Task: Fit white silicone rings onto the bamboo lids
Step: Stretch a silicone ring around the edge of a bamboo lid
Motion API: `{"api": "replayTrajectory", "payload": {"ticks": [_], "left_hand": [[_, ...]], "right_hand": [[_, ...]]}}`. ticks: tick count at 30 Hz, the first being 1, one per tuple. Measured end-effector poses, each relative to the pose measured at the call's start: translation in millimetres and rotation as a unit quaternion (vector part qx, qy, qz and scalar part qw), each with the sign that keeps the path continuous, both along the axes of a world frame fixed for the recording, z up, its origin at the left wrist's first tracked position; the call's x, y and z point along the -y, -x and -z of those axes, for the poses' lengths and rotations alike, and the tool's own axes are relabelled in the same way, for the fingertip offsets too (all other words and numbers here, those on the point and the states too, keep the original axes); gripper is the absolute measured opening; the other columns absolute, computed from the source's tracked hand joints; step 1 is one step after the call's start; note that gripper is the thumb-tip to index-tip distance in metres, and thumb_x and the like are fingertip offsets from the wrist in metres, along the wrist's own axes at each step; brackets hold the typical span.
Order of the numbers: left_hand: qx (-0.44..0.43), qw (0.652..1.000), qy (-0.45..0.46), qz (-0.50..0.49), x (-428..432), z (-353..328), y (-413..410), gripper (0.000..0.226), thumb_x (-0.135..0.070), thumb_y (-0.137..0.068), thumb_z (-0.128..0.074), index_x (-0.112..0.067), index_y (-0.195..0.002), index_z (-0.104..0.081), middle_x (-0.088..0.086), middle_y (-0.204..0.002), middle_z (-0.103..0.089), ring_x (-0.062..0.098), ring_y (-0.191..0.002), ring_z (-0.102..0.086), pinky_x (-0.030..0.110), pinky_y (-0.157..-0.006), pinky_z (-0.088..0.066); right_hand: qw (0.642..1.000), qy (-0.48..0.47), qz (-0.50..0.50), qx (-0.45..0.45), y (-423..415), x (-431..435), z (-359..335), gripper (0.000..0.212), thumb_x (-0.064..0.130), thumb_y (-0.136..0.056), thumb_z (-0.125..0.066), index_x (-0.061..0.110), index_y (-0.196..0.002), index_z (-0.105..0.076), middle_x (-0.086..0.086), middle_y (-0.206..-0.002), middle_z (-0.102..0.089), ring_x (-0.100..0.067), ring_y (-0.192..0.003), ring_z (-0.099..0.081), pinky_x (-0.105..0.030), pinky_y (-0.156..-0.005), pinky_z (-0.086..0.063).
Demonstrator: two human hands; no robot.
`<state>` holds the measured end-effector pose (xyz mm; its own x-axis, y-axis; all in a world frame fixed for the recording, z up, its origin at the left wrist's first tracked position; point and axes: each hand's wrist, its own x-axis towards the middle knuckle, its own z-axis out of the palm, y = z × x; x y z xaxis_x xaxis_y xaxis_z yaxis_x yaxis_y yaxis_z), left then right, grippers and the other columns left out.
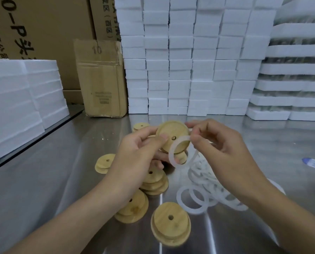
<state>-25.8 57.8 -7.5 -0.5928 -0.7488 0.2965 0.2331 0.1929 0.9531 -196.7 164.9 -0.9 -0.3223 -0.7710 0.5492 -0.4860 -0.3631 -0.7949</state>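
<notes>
Ring about to meet lid, above the steel table (43, 180)

The left hand (134, 154) grips a bamboo lid (173, 134) by its edge; the right hand (217, 143) pinches a white silicone ring (173, 154) against it. Best hook one side first, then stretch around evenly.

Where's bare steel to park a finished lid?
Bare table left, between the foam slabs and the loose lids; also right, between the ring pile and the blue label. Far strip before the foam wall is free too. Crowded: centre, under the left hand gripping a lid and right hand pinching a ring.
</notes>
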Motion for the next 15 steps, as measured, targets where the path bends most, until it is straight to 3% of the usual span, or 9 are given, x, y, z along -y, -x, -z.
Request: {"api": "replayTrajectory", "payload": {"ticks": [4, 8, 12, 15], "left_hand": [[0.028, 0.999, 0.025, 0.006, -4, 9, 1, 0.021, -0.025, -0.110, -0.058, -0.023, -0.114, -0.079, 0.007, -0.096, -0.083, 0.022, -0.085, -0.081, 0.025, -0.057, -0.053], [0.030, 0.998, 0.046, 0.028, -9, 14, 1, 0.018, -0.038, -0.105, -0.066, -0.028, -0.112, -0.080, 0.004, -0.100, -0.083, 0.021, -0.083, -0.081, 0.022, -0.055, -0.054], [0.037, 0.991, 0.129, -0.007, -12, 21, 2, 0.023, -0.018, -0.101, -0.073, -0.028, -0.122, -0.073, -0.006, -0.096, -0.083, 0.017, -0.078, -0.080, 0.015, -0.060, -0.054], [0.047, 0.987, 0.152, -0.007, -10, 21, 3, 0.022, -0.017, -0.107, -0.065, -0.030, -0.121, -0.076, -0.005, -0.096, -0.082, 0.018, -0.079, -0.079, 0.023, -0.061, -0.055]], "right_hand": [[1.000, 0.021, 0.021, 0.008, -6, -1, 8, 0.013, 0.019, -0.103, -0.066, 0.019, -0.091, -0.070, 0.008, -0.094, -0.076, -0.006, -0.086, -0.071, -0.012, -0.074, -0.050], [0.998, 0.030, 0.052, 0.033, -7, -1, 14, 0.009, 0.021, -0.102, -0.068, 0.020, -0.093, -0.071, 0.004, -0.090, -0.077, -0.012, -0.084, -0.074, -0.017, -0.072, -0.053], [0.996, 0.037, 0.065, 0.037, -11, -3, 17, 0.007, 0.024, -0.101, -0.068, 0.022, -0.095, -0.070, 0.006, -0.092, -0.078, -0.012, -0.087, -0.076, -0.022, -0.073, -0.057], [0.996, 0.048, 0.075, -0.006, -12, -3, 15, 0.005, 0.026, -0.103, -0.067, 0.027, -0.098, -0.069, 0.012, -0.098, -0.077, -0.012, -0.094, -0.075, -0.016, -0.073, -0.053]]}}
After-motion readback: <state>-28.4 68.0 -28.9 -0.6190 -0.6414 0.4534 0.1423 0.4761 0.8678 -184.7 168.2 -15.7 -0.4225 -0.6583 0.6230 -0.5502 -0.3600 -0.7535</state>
